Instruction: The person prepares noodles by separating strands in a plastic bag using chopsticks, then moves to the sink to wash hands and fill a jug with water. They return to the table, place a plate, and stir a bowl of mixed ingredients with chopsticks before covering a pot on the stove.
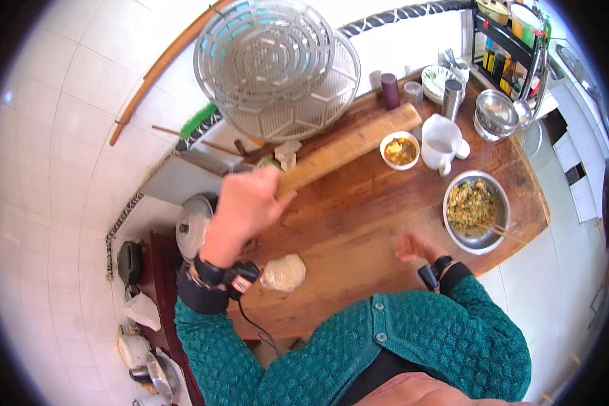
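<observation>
My left hand (248,205), blurred by motion, is closed around the near end of a long, thick wooden bar (350,147), perhaps a rolling pin, which slants away over the back of the wooden table (335,228). On the tabletop nearer me lies a flattened lump of pale dough (283,272). My right hand (412,247) hovers low over or rests on the table's right part. Its fingers are too blurred to tell how far they are curled, and nothing shows in them. To its right is a metal bowl (451,236) of chopped filling (471,205) with chopsticks (502,231) in it.
A small bowl of sauce (400,151), a white plastic jug (440,139), cups (390,91) and stacked metal bowls (496,114) line the back right. Round steamer racks (279,66) hang on the wall. A lidded pot (194,226) stands left; a black cable (256,325) hangs from my left wrist.
</observation>
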The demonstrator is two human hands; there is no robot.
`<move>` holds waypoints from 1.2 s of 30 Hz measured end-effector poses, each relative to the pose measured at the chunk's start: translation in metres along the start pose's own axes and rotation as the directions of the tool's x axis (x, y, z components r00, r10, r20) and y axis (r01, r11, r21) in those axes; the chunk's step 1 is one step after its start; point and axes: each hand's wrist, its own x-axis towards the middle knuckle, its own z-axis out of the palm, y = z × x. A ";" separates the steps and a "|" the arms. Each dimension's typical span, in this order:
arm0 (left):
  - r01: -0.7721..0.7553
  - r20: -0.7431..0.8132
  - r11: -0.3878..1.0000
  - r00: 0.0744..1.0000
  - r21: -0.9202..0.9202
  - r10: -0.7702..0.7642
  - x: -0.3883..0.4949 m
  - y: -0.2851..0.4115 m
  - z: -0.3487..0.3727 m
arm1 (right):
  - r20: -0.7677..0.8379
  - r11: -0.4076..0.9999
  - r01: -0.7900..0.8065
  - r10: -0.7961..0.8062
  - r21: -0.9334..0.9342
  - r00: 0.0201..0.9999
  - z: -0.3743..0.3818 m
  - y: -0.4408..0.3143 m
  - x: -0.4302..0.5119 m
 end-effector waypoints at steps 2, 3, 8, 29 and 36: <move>-0.029 0.042 1.000 0.999 -0.007 0.029 -0.042 0.038 0.020 | 0.227 0.951 0.136 -0.203 0.279 0.953 0.009 -0.027 -0.045; -0.063 0.120 0.997 0.991 0.035 0.059 -0.060 0.055 0.032 | 0.197 0.933 0.196 -0.262 0.302 0.945 0.018 -0.042 -0.067; -0.186 0.042 0.968 0.983 0.170 0.181 -0.143 0.116 0.097 | 0.065 0.771 0.306 -0.408 0.558 0.910 0.063 -0.082 -0.149; 0.843 0.657 -0.048 0.380 -0.535 -0.651 -0.330 0.189 0.250 | -0.005 0.953 0.301 -0.301 0.039 0.953 0.020 0.074 -0.128; 0.809 0.930 -0.478 0.218 -0.342 -0.296 -0.365 0.213 0.292 | -0.162 0.852 0.226 -0.336 -0.472 0.928 -0.003 0.129 -0.111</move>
